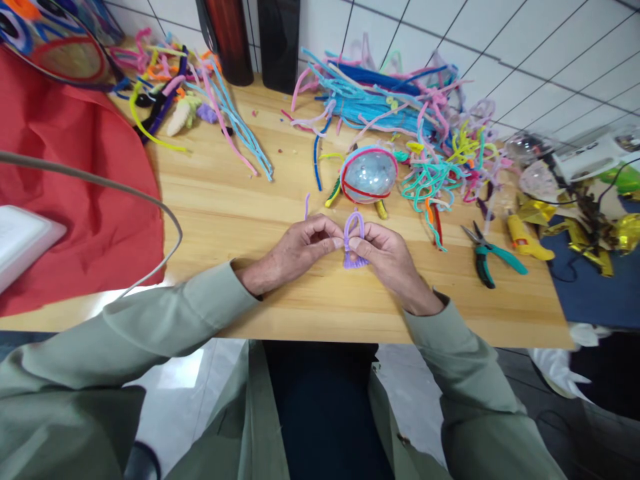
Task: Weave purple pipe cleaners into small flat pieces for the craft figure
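Both hands meet over the front middle of the table around a purple pipe cleaner [355,261], which is bent into an upright loop above a tightly coiled lower part. My right hand [387,257] grips it at the neck between thumb and fingers. From the other side, my left hand [305,250] pinches its thumb and forefinger together at the loop's left edge; the bit between those fingertips is too small to make out. A purple strand [307,207] sticks up behind the left hand. Just beyond the hands sits a clear shiny ball [370,177] framed with red and blue pipe cleaners.
Pliers with teal handles [487,257] and a yellow glue gun [527,240] lie at the right. Heaped pipe cleaners [375,107] line the tiled wall. At the left, a cable [100,179] crosses above red cloth [115,220]. A dark red bottle [230,40] stands at the back.
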Motion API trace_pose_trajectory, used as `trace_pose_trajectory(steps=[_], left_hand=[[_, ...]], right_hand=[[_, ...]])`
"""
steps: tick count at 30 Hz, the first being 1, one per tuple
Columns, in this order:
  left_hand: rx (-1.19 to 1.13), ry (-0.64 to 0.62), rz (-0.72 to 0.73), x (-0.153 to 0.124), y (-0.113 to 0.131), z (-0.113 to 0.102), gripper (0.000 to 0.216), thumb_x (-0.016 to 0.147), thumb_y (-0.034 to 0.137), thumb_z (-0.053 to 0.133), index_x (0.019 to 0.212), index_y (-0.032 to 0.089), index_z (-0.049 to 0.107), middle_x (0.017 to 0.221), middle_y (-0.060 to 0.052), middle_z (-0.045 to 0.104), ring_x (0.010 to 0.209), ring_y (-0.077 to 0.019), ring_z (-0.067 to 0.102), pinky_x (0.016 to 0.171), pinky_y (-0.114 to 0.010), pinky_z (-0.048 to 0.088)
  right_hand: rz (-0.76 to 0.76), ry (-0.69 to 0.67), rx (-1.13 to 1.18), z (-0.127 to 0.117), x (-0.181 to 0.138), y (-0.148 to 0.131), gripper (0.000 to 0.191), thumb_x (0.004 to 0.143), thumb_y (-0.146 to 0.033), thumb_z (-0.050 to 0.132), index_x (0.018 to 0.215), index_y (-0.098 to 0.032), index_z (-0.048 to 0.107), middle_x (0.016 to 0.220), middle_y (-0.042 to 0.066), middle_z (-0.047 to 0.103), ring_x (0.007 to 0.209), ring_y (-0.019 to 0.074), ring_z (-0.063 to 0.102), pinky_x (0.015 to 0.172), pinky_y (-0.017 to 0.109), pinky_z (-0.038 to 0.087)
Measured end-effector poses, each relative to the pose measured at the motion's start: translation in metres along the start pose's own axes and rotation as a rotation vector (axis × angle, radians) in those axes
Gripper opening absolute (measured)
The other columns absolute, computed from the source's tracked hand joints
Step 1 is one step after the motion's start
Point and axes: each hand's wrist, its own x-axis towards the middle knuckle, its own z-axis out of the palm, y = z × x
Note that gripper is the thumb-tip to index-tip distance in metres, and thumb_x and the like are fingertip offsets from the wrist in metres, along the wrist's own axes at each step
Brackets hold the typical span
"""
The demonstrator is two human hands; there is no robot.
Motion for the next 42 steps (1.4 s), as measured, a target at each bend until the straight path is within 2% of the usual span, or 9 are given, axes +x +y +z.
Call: trace_pose_trajectory(steps=[7, 14, 19, 25, 32, 37, 42], left_hand=[[-0.060, 0.002, -0.019, 0.001, -0.003, 0.002, 0.044, 0.086, 0.060, 0.085, 0.090, 0.019, 0.072, 0.089, -0.005, 0.072, 0.085, -0.0180, 0.065, 0.083, -0.034, 0.054], [-0.052, 0.096, -0.029, 0.000, -0.001, 0.002, 0.047, 0.079, 0.056, 0.091, 0.078, 0.018, 0.064, 0.071, 0.002, 0.061, 0.066, -0.0110, 0.051, 0.064, -0.026, 0.043], [0.023, 0.038, -0.048, 0.000, 0.000, 0.001, 0.045, 0.083, 0.059, 0.086, 0.080, 0.016, 0.073, 0.079, -0.004, 0.073, 0.074, -0.0150, 0.062, 0.073, -0.029, 0.051], [0.019, 0.015, -0.054, -0.003, 0.001, 0.002, 0.036, 0.088, 0.052, 0.084, 0.088, 0.016, 0.079, 0.089, -0.006, 0.080, 0.080, -0.0169, 0.069, 0.079, -0.031, 0.056], [0.001, 0.063, -0.052, -0.002, -0.003, 0.003, 0.033, 0.084, 0.048, 0.087, 0.085, 0.016, 0.078, 0.083, -0.005, 0.078, 0.074, -0.0147, 0.066, 0.072, -0.027, 0.054], [0.017, 0.053, -0.130, -0.003, -0.001, 0.002, 0.030, 0.084, 0.045, 0.086, 0.089, 0.016, 0.083, 0.077, -0.003, 0.077, 0.066, -0.0125, 0.060, 0.065, -0.026, 0.050], [0.004, 0.056, -0.208, -0.005, 0.003, 0.002, 0.031, 0.083, 0.045, 0.087, 0.096, 0.017, 0.087, 0.087, -0.006, 0.082, 0.074, -0.0156, 0.068, 0.071, -0.028, 0.055]], right_hand=[[0.033, -0.010, 0.046, -0.001, -0.001, 0.001, 0.026, 0.085, -0.043, 0.084, 0.088, -0.021, 0.071, 0.077, -0.003, 0.066, 0.066, 0.0109, 0.060, 0.064, 0.026, 0.052], [0.047, -0.039, 0.071, -0.002, -0.001, 0.002, 0.027, 0.086, -0.045, 0.083, 0.089, -0.022, 0.069, 0.079, -0.002, 0.064, 0.068, 0.0116, 0.058, 0.066, 0.026, 0.054], [0.031, -0.049, 0.076, -0.002, 0.000, 0.004, 0.030, 0.086, -0.049, 0.082, 0.091, -0.022, 0.069, 0.080, -0.002, 0.064, 0.069, 0.0121, 0.058, 0.067, 0.027, 0.055], [0.003, -0.049, 0.021, 0.000, -0.001, 0.001, 0.030, 0.087, -0.049, 0.082, 0.089, -0.022, 0.068, 0.080, -0.002, 0.064, 0.069, 0.0118, 0.057, 0.067, 0.027, 0.054], [-0.002, -0.048, -0.002, 0.001, -0.001, -0.004, 0.032, 0.087, -0.050, 0.082, 0.087, -0.022, 0.067, 0.081, -0.002, 0.063, 0.070, 0.0118, 0.056, 0.066, 0.026, 0.052], [-0.023, -0.037, -0.035, 0.000, -0.001, -0.001, 0.029, 0.088, -0.047, 0.081, 0.087, -0.022, 0.067, 0.079, -0.002, 0.062, 0.069, 0.0115, 0.055, 0.064, 0.026, 0.049], [-0.083, -0.012, -0.081, -0.003, 0.000, 0.007, 0.025, 0.092, -0.044, 0.079, 0.088, -0.022, 0.067, 0.079, -0.003, 0.061, 0.068, 0.0118, 0.052, 0.063, 0.026, 0.046]])
